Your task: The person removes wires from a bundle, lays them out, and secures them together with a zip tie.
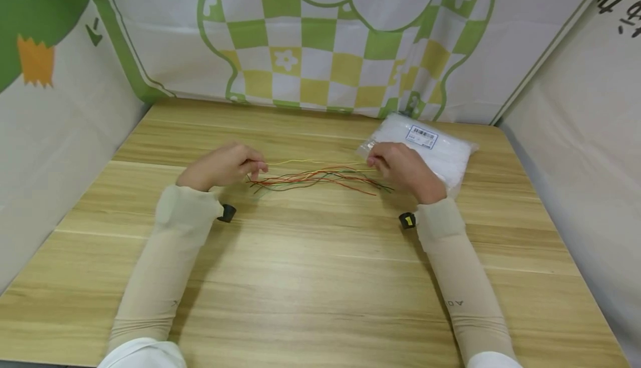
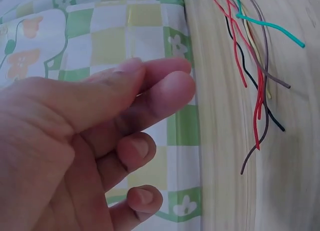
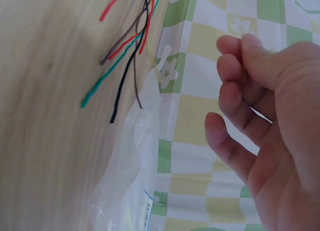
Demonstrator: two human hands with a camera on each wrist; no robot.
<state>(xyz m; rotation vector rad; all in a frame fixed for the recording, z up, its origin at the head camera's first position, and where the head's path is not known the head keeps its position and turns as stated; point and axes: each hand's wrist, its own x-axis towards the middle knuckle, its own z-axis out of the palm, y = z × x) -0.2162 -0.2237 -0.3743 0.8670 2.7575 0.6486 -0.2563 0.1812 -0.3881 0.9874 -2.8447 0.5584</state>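
Note:
A thin yellow wire (image 1: pixel 300 161) runs almost straight between both hands, over the far side of the table. My left hand (image 1: pixel 222 165) pinches its left end between thumb and fingertips; in the left wrist view the fingers hide that end. The right end is pinched by my right hand (image 1: pixel 403 170), and a short bit of yellow wire (image 3: pixel 244 73) shows under the fingertips in the right wrist view. Just nearer than the yellow wire lies a loose bunch of wires (image 1: pixel 320 177), red, black, brown, green and yellow, with spread ends.
A clear plastic bag (image 1: pixel 448 162) of white contents with a barcode label lies at the back right, partly behind the right hand. The wooden table (image 1: pixel 300 279) meets a checked green, yellow and white curtain (image 1: pixel 320 34) at the back.

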